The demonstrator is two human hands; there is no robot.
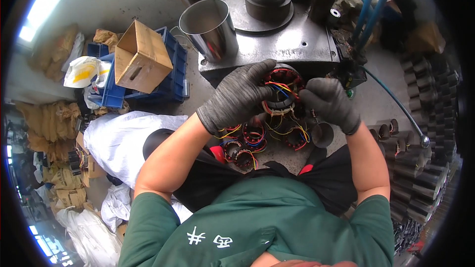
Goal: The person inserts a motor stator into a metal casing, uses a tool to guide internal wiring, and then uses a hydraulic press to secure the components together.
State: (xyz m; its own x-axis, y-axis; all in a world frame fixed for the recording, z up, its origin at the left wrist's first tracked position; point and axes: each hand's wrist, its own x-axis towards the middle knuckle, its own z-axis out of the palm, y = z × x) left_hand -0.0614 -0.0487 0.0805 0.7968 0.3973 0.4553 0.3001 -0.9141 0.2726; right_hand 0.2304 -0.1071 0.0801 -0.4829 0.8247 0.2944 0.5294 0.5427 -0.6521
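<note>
A motor stator (284,72), a ring with red insulation and coloured leads, is held up at the front edge of the machine base. My left hand (235,96), in a grey knitted glove, grips its left side with thumb and fingers. Red, yellow and blue wires (282,89) cross its opening. They run to the closed fingers of my right hand (330,103), gloved alike, at the ring's right side; the fingertips are partly hidden. Below, between my legs, several more stators (254,131) with loose coloured leads rest on the floor.
A steel machine base (277,47) with a thick column stands ahead, a shiny metal pot (210,29) on its left corner. Leftward are a cardboard box (143,59), blue crates (175,64) and white sacks (123,136). Stacked metal cylinders (425,99) and a blue hose (396,101) lie right.
</note>
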